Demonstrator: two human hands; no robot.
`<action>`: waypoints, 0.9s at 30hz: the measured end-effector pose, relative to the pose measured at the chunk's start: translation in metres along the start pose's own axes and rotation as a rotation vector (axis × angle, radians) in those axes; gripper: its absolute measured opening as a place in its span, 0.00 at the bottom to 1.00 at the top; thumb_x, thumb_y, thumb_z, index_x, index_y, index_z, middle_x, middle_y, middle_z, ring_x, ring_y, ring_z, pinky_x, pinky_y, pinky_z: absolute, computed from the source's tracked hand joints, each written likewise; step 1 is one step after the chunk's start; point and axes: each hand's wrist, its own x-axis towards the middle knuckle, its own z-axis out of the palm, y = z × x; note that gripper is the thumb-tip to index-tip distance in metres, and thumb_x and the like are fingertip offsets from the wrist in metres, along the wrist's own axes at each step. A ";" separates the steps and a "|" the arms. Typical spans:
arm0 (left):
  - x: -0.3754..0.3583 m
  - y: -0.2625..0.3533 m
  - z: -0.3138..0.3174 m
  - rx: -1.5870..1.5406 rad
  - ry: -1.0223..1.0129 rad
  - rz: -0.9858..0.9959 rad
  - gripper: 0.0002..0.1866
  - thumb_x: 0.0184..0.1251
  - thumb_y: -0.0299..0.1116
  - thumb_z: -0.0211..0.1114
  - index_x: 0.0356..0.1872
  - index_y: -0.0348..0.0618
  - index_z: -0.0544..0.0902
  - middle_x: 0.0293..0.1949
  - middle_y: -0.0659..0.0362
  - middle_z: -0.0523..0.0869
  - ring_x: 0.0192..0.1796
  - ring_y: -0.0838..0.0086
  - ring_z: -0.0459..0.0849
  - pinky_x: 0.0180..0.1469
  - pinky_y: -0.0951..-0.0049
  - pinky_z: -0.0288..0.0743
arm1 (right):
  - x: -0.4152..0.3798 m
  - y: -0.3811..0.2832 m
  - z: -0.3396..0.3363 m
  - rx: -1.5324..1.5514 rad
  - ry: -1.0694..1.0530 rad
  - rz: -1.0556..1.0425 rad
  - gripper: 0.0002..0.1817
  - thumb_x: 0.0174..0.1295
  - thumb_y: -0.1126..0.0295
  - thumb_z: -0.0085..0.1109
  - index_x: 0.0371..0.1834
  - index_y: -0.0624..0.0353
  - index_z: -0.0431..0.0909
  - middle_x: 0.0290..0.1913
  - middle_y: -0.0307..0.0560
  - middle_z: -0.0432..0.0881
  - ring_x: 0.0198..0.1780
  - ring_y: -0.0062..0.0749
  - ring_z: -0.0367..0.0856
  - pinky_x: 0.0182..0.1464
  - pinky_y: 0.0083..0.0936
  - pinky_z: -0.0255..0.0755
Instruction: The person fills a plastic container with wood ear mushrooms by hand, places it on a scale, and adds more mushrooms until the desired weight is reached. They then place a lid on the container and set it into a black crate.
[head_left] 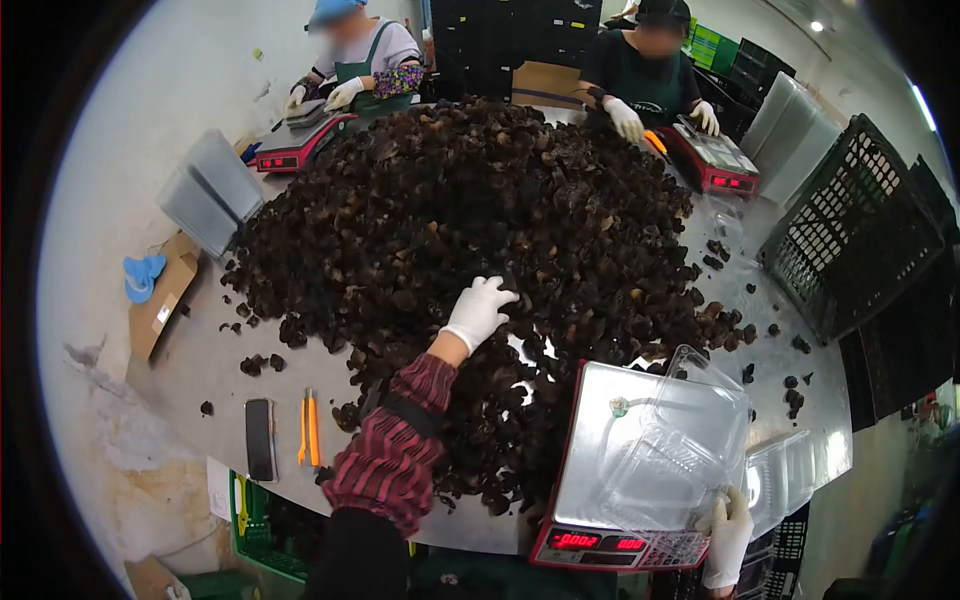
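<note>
My left hand (479,312), in a white glove, reaches onto the front of a large heap of dark wood ear mushrooms (430,210). Its fingers are a little apart on the mushrooms, and I see nothing held in them. My right hand (729,538), also gloved in white, grips the near edge of a clear plastic clamshell box (660,470). The box lies opened and tilted over the metal pan of a red digital scale (600,430). More clear plastic boxes (782,475) lie just right of the scale.
A phone (260,440) and orange-handled tools (309,428) lie left on the metal table. Across it, two people work at red scales (295,150) (715,165). A black crate (855,230) leans at the right. Stacked clear boxes (210,190) stand at the left.
</note>
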 end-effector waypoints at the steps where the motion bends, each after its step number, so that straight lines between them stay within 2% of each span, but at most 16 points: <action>1: -0.008 -0.001 -0.003 -0.023 -0.007 0.047 0.12 0.54 0.30 0.65 0.41 0.51 0.85 0.49 0.54 0.80 0.57 0.54 0.76 0.51 0.60 0.76 | -0.001 -0.011 0.002 0.110 -0.031 0.096 0.17 0.65 0.76 0.55 0.56 0.69 0.73 0.22 0.41 0.74 0.21 0.21 0.72 0.26 0.19 0.67; 2: -0.020 -0.007 -0.001 -0.071 0.158 0.150 0.06 0.53 0.24 0.61 0.30 0.47 0.84 0.37 0.57 0.79 0.46 0.57 0.79 0.44 0.61 0.76 | 0.000 -0.015 0.004 0.106 -0.040 0.099 0.17 0.65 0.76 0.55 0.56 0.69 0.73 0.22 0.41 0.74 0.21 0.21 0.72 0.26 0.19 0.67; 3: -0.035 -0.009 -0.014 -0.153 0.198 0.180 0.06 0.53 0.23 0.60 0.30 0.45 0.84 0.37 0.56 0.80 0.42 0.58 0.81 0.43 0.63 0.76 | 0.001 -0.019 0.006 0.085 -0.068 0.072 0.16 0.65 0.78 0.54 0.56 0.69 0.73 0.21 0.40 0.75 0.21 0.20 0.72 0.25 0.18 0.67; 5: -0.068 -0.011 -0.048 -0.142 0.189 0.113 0.06 0.54 0.24 0.61 0.32 0.45 0.84 0.38 0.56 0.81 0.42 0.58 0.81 0.44 0.64 0.76 | 0.003 -0.026 0.010 0.062 -0.104 0.045 0.15 0.65 0.79 0.52 0.55 0.69 0.74 0.21 0.40 0.75 0.21 0.18 0.73 0.24 0.17 0.67; 7: -0.102 -0.005 -0.072 -0.142 0.167 0.059 0.06 0.57 0.26 0.62 0.35 0.46 0.84 0.41 0.56 0.81 0.45 0.59 0.81 0.46 0.65 0.76 | 0.006 -0.029 0.017 0.070 -0.112 -0.034 0.16 0.65 0.79 0.52 0.56 0.68 0.74 0.20 0.39 0.75 0.22 0.19 0.73 0.25 0.18 0.67; 8: -0.116 -0.002 -0.077 -0.122 0.136 0.026 0.07 0.58 0.30 0.65 0.39 0.48 0.84 0.44 0.56 0.80 0.49 0.59 0.80 0.50 0.65 0.76 | 0.011 -0.022 0.016 -0.047 -0.141 -0.058 0.17 0.64 0.79 0.54 0.56 0.67 0.74 0.22 0.40 0.75 0.22 0.19 0.74 0.25 0.18 0.68; 9: -0.128 0.002 -0.078 -0.138 0.063 -0.016 0.13 0.57 0.35 0.68 0.43 0.50 0.84 0.50 0.53 0.79 0.54 0.57 0.77 0.54 0.63 0.74 | 0.011 -0.021 0.019 -0.049 -0.139 -0.056 0.17 0.64 0.79 0.54 0.56 0.67 0.74 0.22 0.40 0.75 0.22 0.19 0.74 0.25 0.18 0.68; 12: -0.143 0.021 -0.060 -0.045 0.107 0.046 0.22 0.52 0.40 0.72 0.51 0.51 0.81 0.58 0.48 0.76 0.59 0.52 0.74 0.59 0.59 0.72 | 0.011 -0.018 0.021 -0.029 -0.073 -0.137 0.19 0.64 0.75 0.59 0.58 0.65 0.73 0.23 0.39 0.74 0.22 0.19 0.73 0.26 0.20 0.67; 13: -0.146 0.027 -0.052 0.016 0.150 0.084 0.21 0.50 0.34 0.72 0.49 0.49 0.82 0.53 0.51 0.78 0.56 0.56 0.75 0.57 0.62 0.73 | 0.009 -0.016 0.020 -0.031 -0.068 -0.137 0.19 0.64 0.75 0.59 0.58 0.65 0.73 0.23 0.39 0.74 0.22 0.19 0.73 0.26 0.20 0.67; 15: -0.145 0.018 -0.029 -0.097 0.052 0.074 0.19 0.48 0.29 0.71 0.45 0.47 0.82 0.47 0.55 0.80 0.53 0.59 0.76 0.53 0.65 0.74 | 0.004 -0.014 0.018 -0.005 -0.072 -0.126 0.20 0.63 0.74 0.60 0.58 0.65 0.73 0.22 0.39 0.74 0.23 0.19 0.73 0.26 0.20 0.67; 17: -0.145 0.013 -0.022 -0.189 0.208 0.058 0.12 0.47 0.25 0.70 0.36 0.42 0.84 0.36 0.56 0.81 0.46 0.61 0.79 0.48 0.66 0.75 | 0.001 -0.007 0.018 -0.003 -0.052 -0.171 0.19 0.63 0.75 0.61 0.57 0.67 0.73 0.21 0.39 0.74 0.23 0.19 0.74 0.25 0.19 0.67; 20: -0.141 0.033 -0.048 -0.367 0.329 -0.024 0.10 0.45 0.25 0.71 0.32 0.39 0.84 0.33 0.55 0.83 0.37 0.60 0.81 0.43 0.67 0.75 | -0.003 -0.008 0.020 0.134 -0.124 -0.099 0.17 0.64 0.75 0.59 0.55 0.68 0.74 0.20 0.38 0.74 0.19 0.18 0.72 0.22 0.18 0.66; 21: -0.142 0.051 -0.061 -0.363 0.331 -0.023 0.10 0.45 0.25 0.71 0.32 0.39 0.84 0.33 0.55 0.83 0.37 0.60 0.81 0.43 0.67 0.75 | -0.003 -0.012 0.021 0.138 -0.124 -0.102 0.17 0.64 0.75 0.59 0.55 0.68 0.74 0.20 0.38 0.74 0.19 0.18 0.72 0.22 0.18 0.66; 23: -0.141 0.098 -0.086 -0.487 0.339 0.075 0.10 0.45 0.27 0.71 0.33 0.40 0.85 0.34 0.54 0.83 0.39 0.62 0.81 0.44 0.67 0.76 | -0.003 -0.015 0.023 0.170 -0.142 -0.046 0.16 0.65 0.75 0.58 0.55 0.68 0.74 0.20 0.38 0.75 0.19 0.17 0.71 0.21 0.18 0.65; 25: -0.144 0.147 -0.100 -0.487 0.341 0.270 0.11 0.47 0.28 0.71 0.35 0.40 0.85 0.35 0.54 0.83 0.40 0.61 0.81 0.44 0.66 0.76 | 0.000 -0.011 0.029 0.180 -0.128 -0.060 0.15 0.65 0.76 0.56 0.54 0.69 0.75 0.20 0.38 0.75 0.19 0.16 0.71 0.21 0.18 0.65; 27: -0.144 0.190 -0.094 -0.529 0.211 0.411 0.12 0.50 0.29 0.69 0.38 0.41 0.83 0.37 0.55 0.81 0.43 0.61 0.80 0.46 0.66 0.76 | 0.003 -0.008 0.033 0.200 -0.137 -0.057 0.15 0.65 0.75 0.57 0.54 0.69 0.75 0.21 0.40 0.76 0.19 0.17 0.72 0.21 0.19 0.66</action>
